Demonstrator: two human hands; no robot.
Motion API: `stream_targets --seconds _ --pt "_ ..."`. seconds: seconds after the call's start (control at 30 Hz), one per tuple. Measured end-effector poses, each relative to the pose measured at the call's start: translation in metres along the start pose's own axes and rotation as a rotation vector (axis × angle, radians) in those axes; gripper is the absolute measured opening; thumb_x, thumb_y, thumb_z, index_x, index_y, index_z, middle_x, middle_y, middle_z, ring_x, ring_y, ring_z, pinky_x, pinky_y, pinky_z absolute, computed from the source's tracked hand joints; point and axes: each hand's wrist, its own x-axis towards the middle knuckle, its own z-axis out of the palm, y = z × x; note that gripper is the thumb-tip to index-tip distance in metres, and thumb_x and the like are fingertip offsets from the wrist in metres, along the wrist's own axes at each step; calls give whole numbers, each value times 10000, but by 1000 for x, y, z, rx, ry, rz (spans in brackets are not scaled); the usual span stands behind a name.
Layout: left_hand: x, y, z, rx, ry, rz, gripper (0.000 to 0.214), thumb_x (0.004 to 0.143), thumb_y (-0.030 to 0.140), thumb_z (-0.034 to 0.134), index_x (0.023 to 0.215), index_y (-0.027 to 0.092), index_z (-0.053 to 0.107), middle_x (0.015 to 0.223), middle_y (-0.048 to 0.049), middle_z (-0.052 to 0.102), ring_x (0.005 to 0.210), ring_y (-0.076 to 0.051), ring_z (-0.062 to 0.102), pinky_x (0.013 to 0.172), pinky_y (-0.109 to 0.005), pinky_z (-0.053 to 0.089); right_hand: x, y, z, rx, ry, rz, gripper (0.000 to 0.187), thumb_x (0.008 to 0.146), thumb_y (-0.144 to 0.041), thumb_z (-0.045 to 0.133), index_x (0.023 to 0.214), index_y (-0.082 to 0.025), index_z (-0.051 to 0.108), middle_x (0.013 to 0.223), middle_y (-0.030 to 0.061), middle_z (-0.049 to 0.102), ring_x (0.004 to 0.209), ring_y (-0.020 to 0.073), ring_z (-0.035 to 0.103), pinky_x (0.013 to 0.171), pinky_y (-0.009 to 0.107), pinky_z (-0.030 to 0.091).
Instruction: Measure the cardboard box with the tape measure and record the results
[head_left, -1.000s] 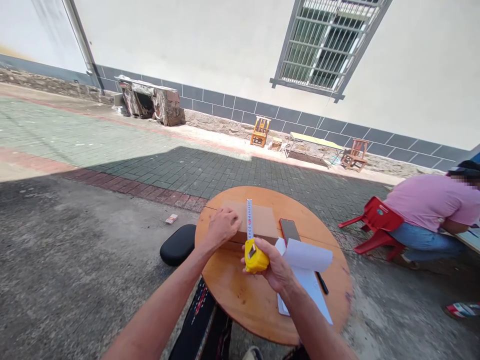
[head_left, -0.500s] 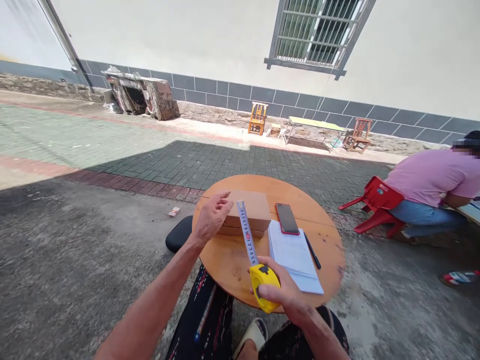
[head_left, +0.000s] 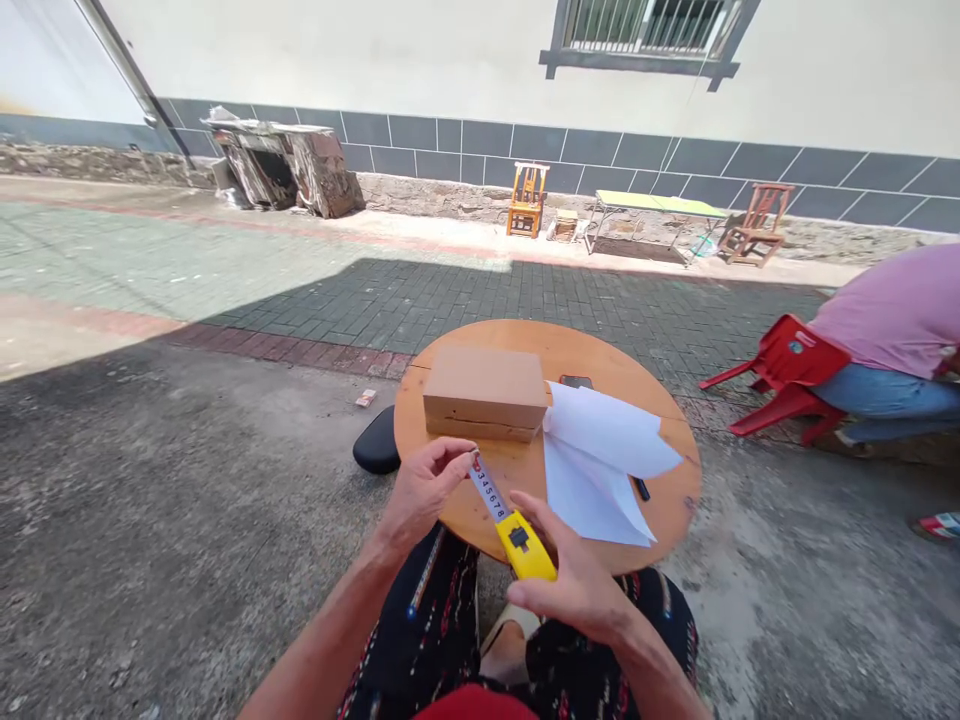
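Note:
My left hand pinches the end of a tape measure's blade between thumb and fingers. The yellow tape measure sits in my right hand, whose thumb and fingers are around its case. A short stretch of numbered blade spans the gap between the two hands, over the near edge of the table. Just beyond my left hand, a closed brown cardboard box lies on the round wooden table. White paper sheets lie right of the box, their top ones lifted and curling.
A phone and a black pen are partly covered by the paper. A black seat stands left of the table. To the right, a person in a pink top sits on a red chair. Wooden chairs line the far wall.
My left hand has come back from the box and grips the blade's end. The exposed blade is shorter. The paper sheets have lifted and now cover most of the phone.

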Motion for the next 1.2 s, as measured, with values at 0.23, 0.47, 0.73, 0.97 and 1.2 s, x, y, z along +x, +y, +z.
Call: stream_targets --seconds 0.23,0.47,0.73,0.97,1.2 --pt "-46 -22 10 138 -260 26 389 946 444 426 1063 246 739 1247 -84 627 1187 -227 573 1031 -359 456 13 10 11 -141 53 -74 958 605 -353 878 1448 -249 433 1419 112 520 1265 345 501 1063 440 390" --pt "-42 -38 -12 107 -83 1 408 947 442 414 1202 241 661 1337 -82 593 1252 -232 532 1120 -399 376 37 -40 -3 -420 189 -141 919 635 -460 848 1436 -249 450 1363 117 561 1202 354 535 1022 454 408" --pt "-60 -65 -10 75 -149 -64 280 875 408 515 977 240 716 1060 -79 713 1000 -233 656 908 -338 524 152 -121 -34 -961 187 -414 882 664 -378 796 1444 -206 423 1330 125 567 1159 312 553 995 442 408" --pt "-69 -94 -12 117 -176 13 270 904 404 497 959 266 722 1036 -79 719 978 -225 666 900 -325 531 221 -128 -47 -1118 -3 -321 857 614 -369 833 1398 -242 508 1395 136 560 1263 377 507 1057 500 362" --pt "-70 -94 -15 203 -88 43 254 868 447 557 960 304 746 1048 -64 738 1009 -255 686 883 -336 569 144 -132 -88 -918 254 -398 674 812 -533 666 1404 -253 507 1471 92 499 1337 317 456 1106 483 334"
